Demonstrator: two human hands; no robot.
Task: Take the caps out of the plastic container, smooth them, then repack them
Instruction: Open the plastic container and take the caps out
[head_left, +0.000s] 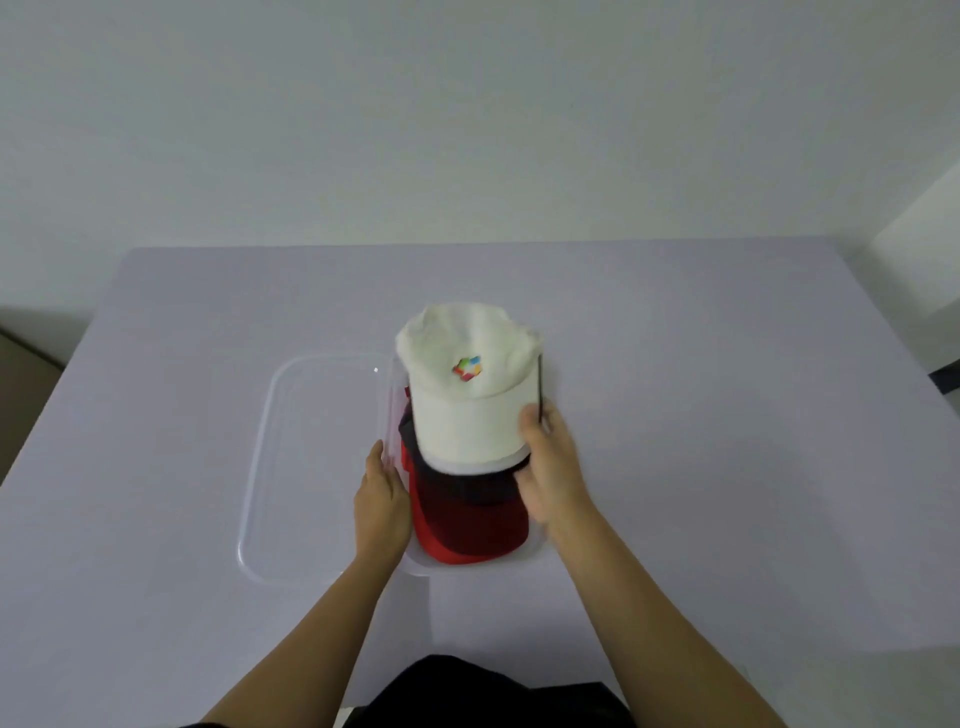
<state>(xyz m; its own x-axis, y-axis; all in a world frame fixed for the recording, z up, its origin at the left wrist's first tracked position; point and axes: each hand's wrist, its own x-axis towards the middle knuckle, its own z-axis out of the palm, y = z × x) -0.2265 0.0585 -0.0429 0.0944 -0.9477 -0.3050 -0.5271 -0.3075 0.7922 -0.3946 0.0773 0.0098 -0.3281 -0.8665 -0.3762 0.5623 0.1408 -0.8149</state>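
Observation:
A clear plastic container (537, 553) stands at the table's middle with a stack of caps in it. On top is a white cap (467, 400) with a small multicoloured logo, its brim toward me. Under it lie a dark cap (478, 486) and a red cap (467, 535). My right hand (550, 467) grips the right edge of the white cap's brim, thumb on top. My left hand (382, 499) rests flat against the container's left wall, fingers together, holding nothing.
The container's clear lid (311, 467) lies flat on the pale lilac table (727, 441) just left of the container. A white wall rises behind the table. Dark clothing shows at the bottom edge.

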